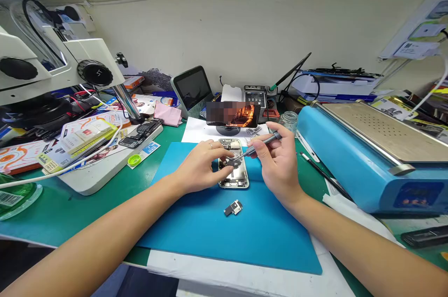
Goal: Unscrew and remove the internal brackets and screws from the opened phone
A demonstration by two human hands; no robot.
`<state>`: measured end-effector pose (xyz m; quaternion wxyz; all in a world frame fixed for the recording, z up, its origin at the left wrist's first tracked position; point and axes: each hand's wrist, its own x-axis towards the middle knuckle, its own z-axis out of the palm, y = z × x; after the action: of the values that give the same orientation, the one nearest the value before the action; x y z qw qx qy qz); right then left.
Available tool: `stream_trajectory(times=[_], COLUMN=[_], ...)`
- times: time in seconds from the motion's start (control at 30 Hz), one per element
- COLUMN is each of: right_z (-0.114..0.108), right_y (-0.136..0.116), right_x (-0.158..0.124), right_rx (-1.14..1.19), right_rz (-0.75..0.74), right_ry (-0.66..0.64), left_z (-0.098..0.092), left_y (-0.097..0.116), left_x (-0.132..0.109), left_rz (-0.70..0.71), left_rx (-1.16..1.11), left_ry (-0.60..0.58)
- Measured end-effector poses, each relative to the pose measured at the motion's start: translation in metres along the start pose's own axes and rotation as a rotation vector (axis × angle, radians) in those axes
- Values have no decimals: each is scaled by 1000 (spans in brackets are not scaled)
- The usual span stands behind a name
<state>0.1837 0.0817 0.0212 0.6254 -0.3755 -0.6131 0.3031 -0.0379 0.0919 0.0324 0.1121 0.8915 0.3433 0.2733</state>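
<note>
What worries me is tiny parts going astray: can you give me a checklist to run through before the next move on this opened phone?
1. Phone steadied: left hand grips the opened phone, flat on the blue mat: ok.
2. Tool grip: right hand pinches the grey tool, tip lowered into the phone: ok.
3. Tip seated on a screw or a part: too small to see: cannot tell.
4. Loose part: on the mat, apart from the phone and both hands: ok.
5. Small screws kept together: none can be made out: cannot tell.
</note>
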Motion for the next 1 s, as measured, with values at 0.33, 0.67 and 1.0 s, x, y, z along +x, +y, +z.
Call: stream_trajectory(times=[0.33,0.67,1.0], right_z=[1,1,1], right_y=[0,1,3], right_x=[0,2,1], right_rx=[-8,-29,-48], right_rz=[25,37,44], right_ry=[-22,-29,-12], left_z=[2,2,5], left_y=[4,5,3], left_x=[2,2,2], left_rz=[-78,-112,-151], left_rx=[-120,-177,-161], left_ry=[-48,-61,-76])
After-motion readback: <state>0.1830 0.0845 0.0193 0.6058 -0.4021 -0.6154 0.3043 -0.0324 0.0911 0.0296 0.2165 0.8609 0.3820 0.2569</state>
